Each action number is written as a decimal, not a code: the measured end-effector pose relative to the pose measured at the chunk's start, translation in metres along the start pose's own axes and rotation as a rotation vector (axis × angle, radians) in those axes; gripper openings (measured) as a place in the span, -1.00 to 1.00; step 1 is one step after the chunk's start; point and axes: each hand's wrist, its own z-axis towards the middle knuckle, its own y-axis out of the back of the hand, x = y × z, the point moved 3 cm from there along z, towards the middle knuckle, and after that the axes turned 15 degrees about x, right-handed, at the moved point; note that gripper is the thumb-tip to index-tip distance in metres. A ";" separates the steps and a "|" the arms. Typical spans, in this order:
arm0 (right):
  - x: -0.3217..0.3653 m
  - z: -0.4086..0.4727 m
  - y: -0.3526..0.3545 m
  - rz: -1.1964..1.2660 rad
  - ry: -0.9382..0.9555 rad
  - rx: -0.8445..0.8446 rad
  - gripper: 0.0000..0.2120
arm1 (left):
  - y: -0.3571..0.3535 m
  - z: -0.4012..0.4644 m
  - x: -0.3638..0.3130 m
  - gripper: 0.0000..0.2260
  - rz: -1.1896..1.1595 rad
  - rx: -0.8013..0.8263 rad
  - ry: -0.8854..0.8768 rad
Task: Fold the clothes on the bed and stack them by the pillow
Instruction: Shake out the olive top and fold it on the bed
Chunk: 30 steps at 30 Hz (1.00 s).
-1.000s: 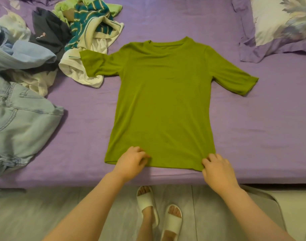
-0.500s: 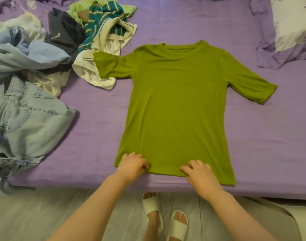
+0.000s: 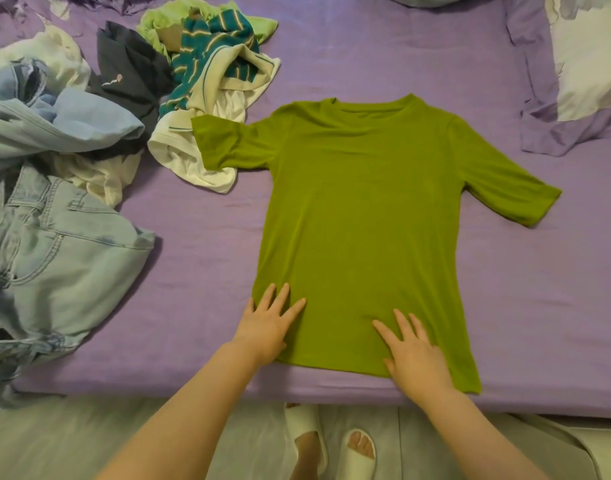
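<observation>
Shirt (image 3: 359, 216), green and short-sleeved, lies spread flat on the purple bed (image 3: 539, 289) with its collar toward the far side and its hem at the near edge of the mattress. Its left sleeve lies over the edge of a crumpled white garment (image 3: 179, 157); its right sleeve stretches out over bare sheet, pointing toward the pillow (image 3: 584, 64) at the upper right corner, from which it lies well apart.

The left hand (image 3: 267, 323) rests palm down on the near left corner of the shirt, its fingers (image 3: 280, 299) straight and fanned out, gripping nothing, with the outer side of the hand over the sheet just beside the fabric. The right hand (image 3: 415, 355) lies flat on the hem nearer the right side, its fingers (image 3: 401, 323) also straight and spread, pressing the cloth without holding it. The two hands are apart, with a stretch of hem between them.

To the left sits a heap of unfolded clothes: pale blue jeans (image 3: 54, 258) near the bed edge, a light blue shirt (image 3: 65, 129) above them, a dark garment (image 3: 131, 74), a teal striped top (image 3: 210, 53) and a light green piece (image 3: 158, 26) at the back. Below the bed edge, two feet in white slippers (image 3: 357, 455) stand on the floor (image 3: 54, 445).
</observation>
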 end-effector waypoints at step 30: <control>-0.195 0.151 0.228 -0.006 -0.005 -0.447 -0.55 | 0.193 0.150 -0.200 -0.34 0.071 -0.250 -0.256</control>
